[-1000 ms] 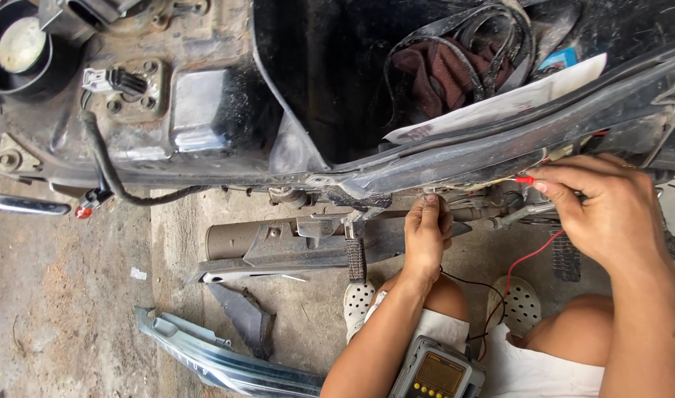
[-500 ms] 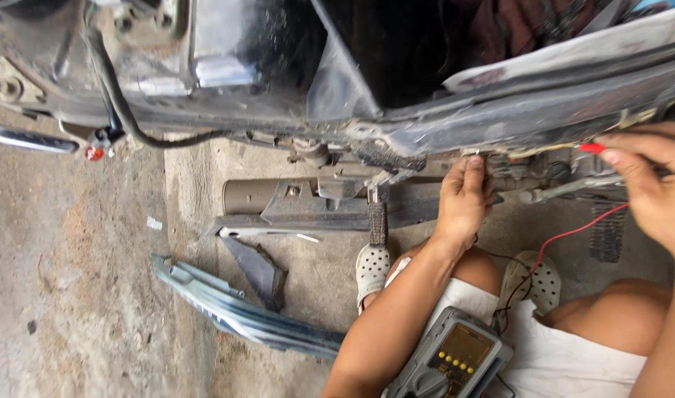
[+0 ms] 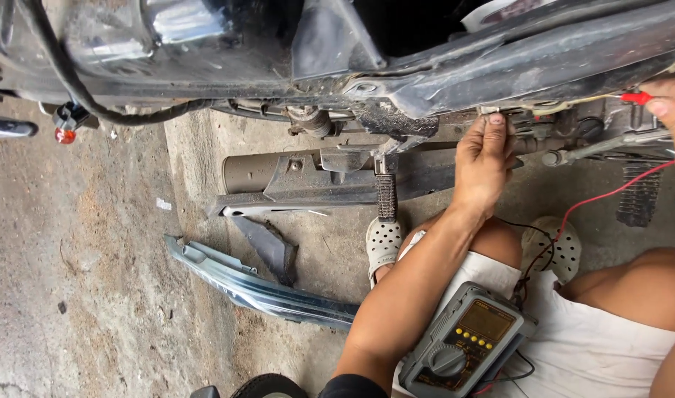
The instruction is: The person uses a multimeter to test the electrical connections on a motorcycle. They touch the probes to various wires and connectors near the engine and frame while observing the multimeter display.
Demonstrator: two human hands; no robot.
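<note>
The view has closed in; right hand (image 3: 669, 103) pinches the red probe (image 3: 635, 96) (thin, red-wired), left hand (image 3: 485, 158) half-curled, grip unclear.

Detached panel (image 3: 256, 287), exhaust pipe (image 3: 263, 171), concrete floor (image 3: 79, 280)

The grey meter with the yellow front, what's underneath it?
The grey meter rests on the person's lap, on white shorts, beside the left forearm. A red lead and a black one run near it. Whatever lies directly beneath its body is covered.

Stained concrete floor (image 3: 94, 280), daylight, detached body panel (image 3: 256, 291)
</note>
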